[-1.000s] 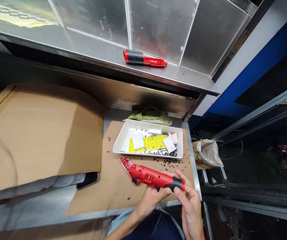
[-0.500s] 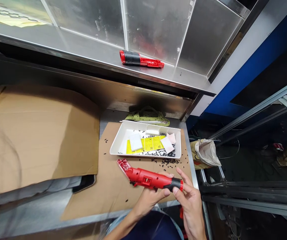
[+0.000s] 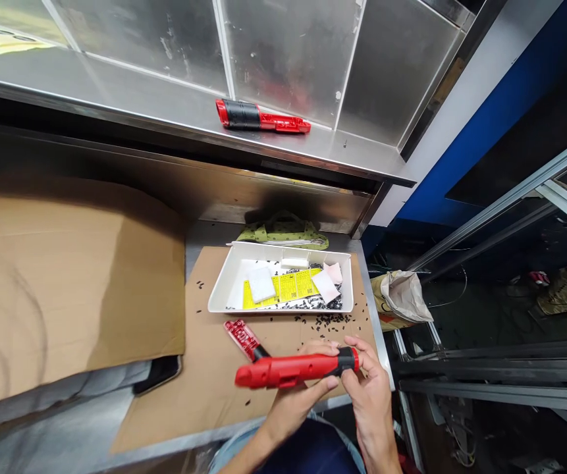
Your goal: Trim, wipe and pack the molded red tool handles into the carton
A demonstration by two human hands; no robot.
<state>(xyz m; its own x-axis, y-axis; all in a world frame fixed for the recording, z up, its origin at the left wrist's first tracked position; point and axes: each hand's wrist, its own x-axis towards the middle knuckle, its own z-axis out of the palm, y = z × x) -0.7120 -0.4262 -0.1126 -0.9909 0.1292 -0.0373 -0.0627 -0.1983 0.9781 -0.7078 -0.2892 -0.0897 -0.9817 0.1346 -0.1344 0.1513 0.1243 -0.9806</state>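
Both my hands hold a red power-tool body (image 3: 283, 370) with a black grip band at its right end. My left hand (image 3: 296, 405) supports it from below, and the fingers of my right hand (image 3: 371, 395) pinch the black band. Just left of the body, a perforated red plastic end piece with a black stub (image 3: 245, 340) lies on the brown cardboard sheet (image 3: 174, 421). It is apart from the body and close to my left hand. A white tray (image 3: 218, 299) stands beyond my hands, holding a yellow printed sheet (image 3: 278, 289), white pads and black bits.
Black bits lie scattered on the cardboard below the tray. A red-and-black tool part (image 3: 262, 117) rests on the steel shelf (image 3: 115, 99) above. A large cardboard sheet (image 3: 66, 283) lies to the left, with a green strap (image 3: 283, 235) behind the tray and a paper bag (image 3: 396, 299) beyond the right edge.
The perforated red end piece has come away from the tool body and now lies on the cardboard. My hands hold the body more level, and the view has shifted slightly.
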